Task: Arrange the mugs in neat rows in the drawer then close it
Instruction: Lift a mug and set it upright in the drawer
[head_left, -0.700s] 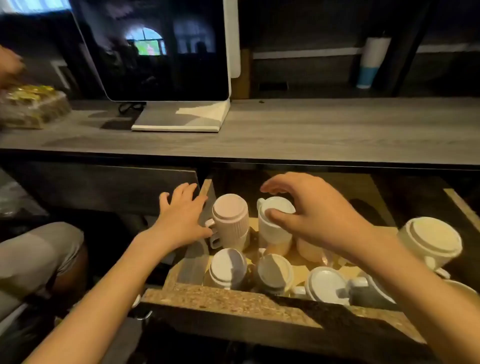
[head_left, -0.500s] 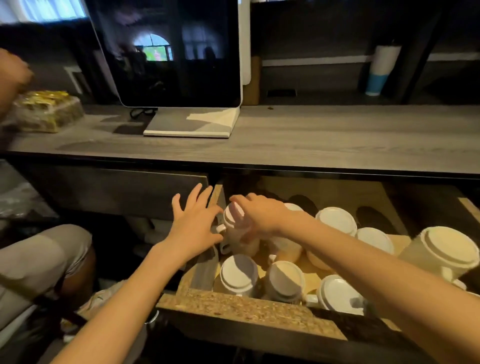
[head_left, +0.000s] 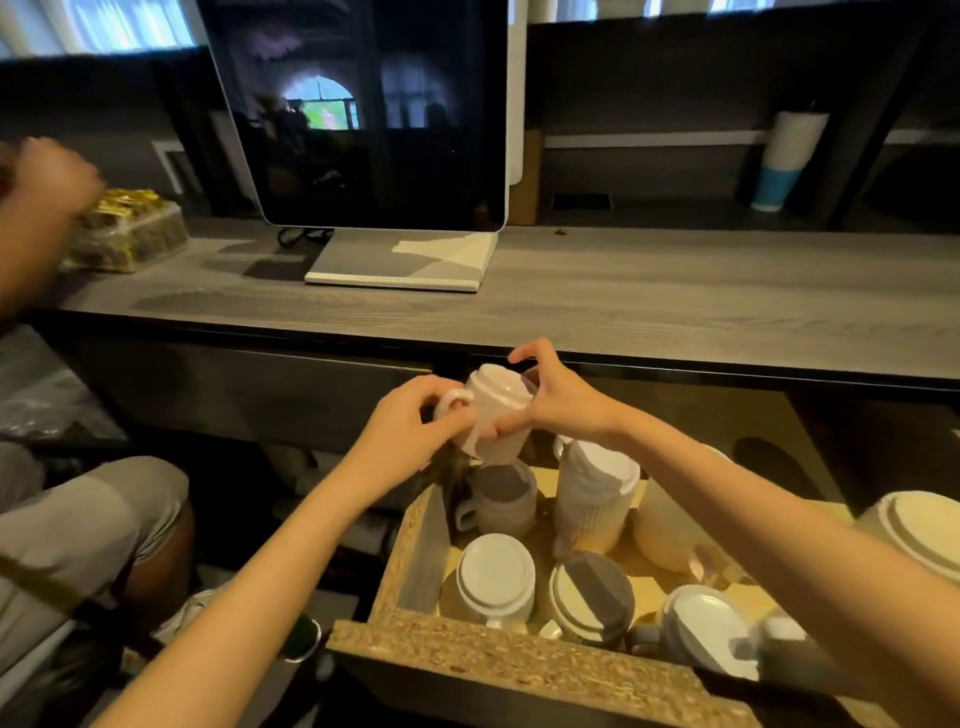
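Grey wood counter (head_left: 675, 301) above open drawer (head_left: 519, 670). Left hand (head_left: 410, 431) and right hand (head_left: 563, 400) both grip an inverted pink mug (head_left: 493, 415), raised.

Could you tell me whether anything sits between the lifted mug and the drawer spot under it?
Yes. The lifted mug, held by both the left hand and right hand, hangs directly over another upside-down mug in the drawer's back left corner.

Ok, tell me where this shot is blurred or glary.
Head view: another person's hand at far left is motion-smeared; the monitor reflects a bright arched window; the drawer is warmly lit, the mugs' bases bright; the counter bows from the wide lens.
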